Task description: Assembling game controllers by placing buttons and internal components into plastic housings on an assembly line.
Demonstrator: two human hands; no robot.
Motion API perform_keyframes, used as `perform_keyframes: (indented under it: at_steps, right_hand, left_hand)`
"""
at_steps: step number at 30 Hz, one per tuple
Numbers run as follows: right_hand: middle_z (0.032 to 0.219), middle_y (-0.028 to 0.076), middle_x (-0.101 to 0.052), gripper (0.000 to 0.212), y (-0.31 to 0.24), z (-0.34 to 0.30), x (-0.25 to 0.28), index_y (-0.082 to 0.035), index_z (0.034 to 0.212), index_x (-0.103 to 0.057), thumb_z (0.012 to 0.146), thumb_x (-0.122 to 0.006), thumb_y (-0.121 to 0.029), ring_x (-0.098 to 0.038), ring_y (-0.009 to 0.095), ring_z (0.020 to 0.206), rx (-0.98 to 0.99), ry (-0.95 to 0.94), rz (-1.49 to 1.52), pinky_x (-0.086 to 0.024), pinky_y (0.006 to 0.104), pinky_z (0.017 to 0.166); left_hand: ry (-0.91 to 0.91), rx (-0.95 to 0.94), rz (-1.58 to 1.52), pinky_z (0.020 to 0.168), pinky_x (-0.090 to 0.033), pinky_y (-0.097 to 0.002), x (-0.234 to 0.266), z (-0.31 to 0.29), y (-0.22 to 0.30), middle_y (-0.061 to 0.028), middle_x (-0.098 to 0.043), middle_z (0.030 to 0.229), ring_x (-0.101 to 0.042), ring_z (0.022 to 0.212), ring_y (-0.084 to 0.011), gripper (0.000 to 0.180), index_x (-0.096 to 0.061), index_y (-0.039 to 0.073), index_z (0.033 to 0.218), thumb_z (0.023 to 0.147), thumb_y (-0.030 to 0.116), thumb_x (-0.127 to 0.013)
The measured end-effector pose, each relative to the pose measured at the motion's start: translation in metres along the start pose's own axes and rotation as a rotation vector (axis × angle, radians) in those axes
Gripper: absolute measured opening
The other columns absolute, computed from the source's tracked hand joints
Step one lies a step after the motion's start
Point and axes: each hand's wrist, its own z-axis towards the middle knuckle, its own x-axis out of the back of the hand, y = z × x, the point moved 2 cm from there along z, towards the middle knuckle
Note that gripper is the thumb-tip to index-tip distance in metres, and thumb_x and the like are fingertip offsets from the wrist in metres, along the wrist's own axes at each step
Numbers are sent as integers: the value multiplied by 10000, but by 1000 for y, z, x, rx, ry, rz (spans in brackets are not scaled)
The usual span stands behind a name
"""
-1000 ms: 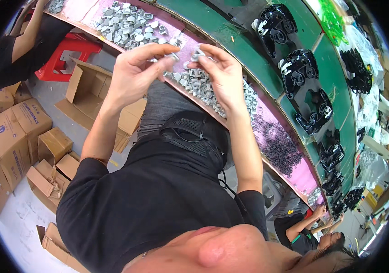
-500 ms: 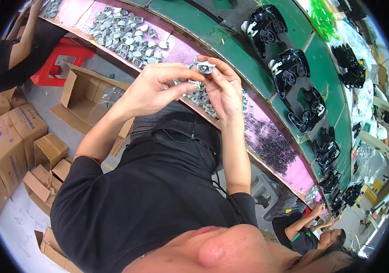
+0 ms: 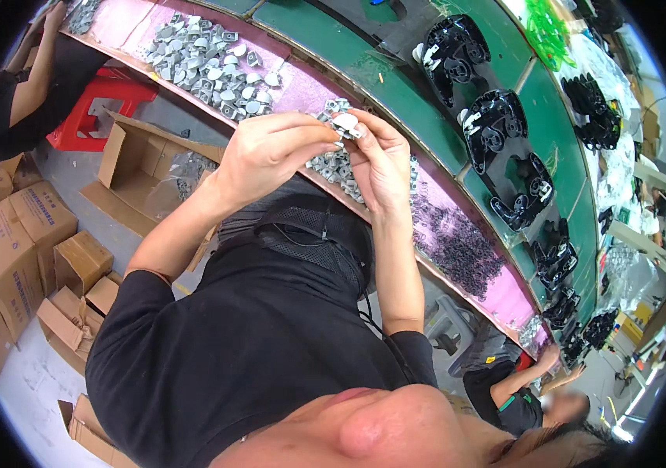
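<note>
A small grey plastic cap (image 3: 346, 123) with a smooth rounded face is held up over the bench edge. My right hand (image 3: 382, 165) grips it between thumb and fingers. From the other side my left hand (image 3: 274, 152) reaches in, thumb and forefinger closed together at the cap's lower edge. Whether a tiny piece sits in that left pinch is hard to make out. Behind and below the hands lies a heap of grey plastic parts (image 3: 338, 168), partly covered by them. Another pile of grey caps (image 3: 212, 70) spreads over the pink bench top to the left.
Small black parts (image 3: 465, 257) are heaped on the pink strip (image 3: 516, 300) at right. Black moulded housings (image 3: 497, 129) line the green bench (image 3: 302, 23). Cardboard boxes (image 3: 21, 242) and a red stool (image 3: 103, 109) stand on the left. Co-workers sit at both ends, one with an arm (image 3: 524, 378) on the bench.
The cap has turned in my fingers: its hollow side showed before, its smooth rounded face shows now. Both hands stay close together, slightly lower. The whole view has shifted a little.
</note>
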Motion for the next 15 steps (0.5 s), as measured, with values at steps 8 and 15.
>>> perform_keyframes:
  at_steps: [8, 15]
  right_hand:
    - [1167, 150, -741, 247, 7, 0, 3, 59, 1190, -735, 948, -725, 6, -711, 218, 1048, 14, -50, 23, -562, 332, 984]
    - [1105, 143, -739, 479, -19, 2, 1, 41, 1285, -576, 884, -817, -61, -721, 195, 999, -45, -119, 8, -576, 311, 913]
  left_hand:
    - [-28, 163, -110, 671, -579, -312, 5, -1, 0, -95, -745, 1005, -720, 796, -208, 244, -759, 20, 1060, 824, 9, -816]
    - [-132, 331, -251, 666, -552, -280, 4, 19, 6, -105, -728, 1205, -700, 853, -175, 476, -698, 42, 1285, 825, 9, -816]
